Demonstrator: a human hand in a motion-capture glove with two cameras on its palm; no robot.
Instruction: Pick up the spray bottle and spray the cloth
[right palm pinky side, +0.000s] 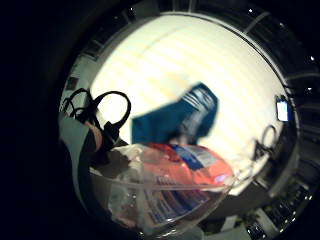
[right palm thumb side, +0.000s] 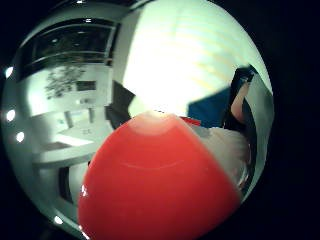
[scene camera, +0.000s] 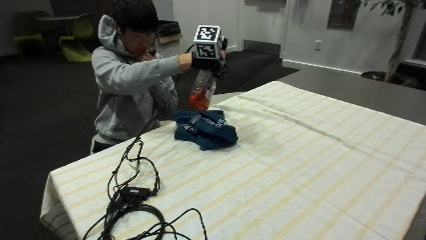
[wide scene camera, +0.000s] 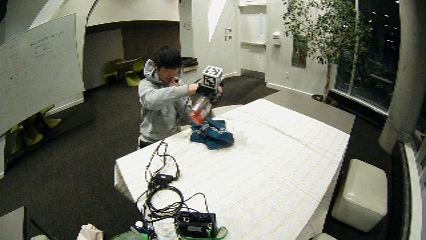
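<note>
Holding spray bottle (scene camera: 202, 90) aloft, your right hand (scene camera: 206, 63) fingers wrapped round its top, above blue cloth (scene camera: 206, 129) on desk (scene camera: 319, 165). Pickup done; next, aim nozzle down, squeeze trigger.

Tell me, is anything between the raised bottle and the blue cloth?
Nothing: in the outside view the spray bottle hangs above the blue cloth, with open air between.
</note>
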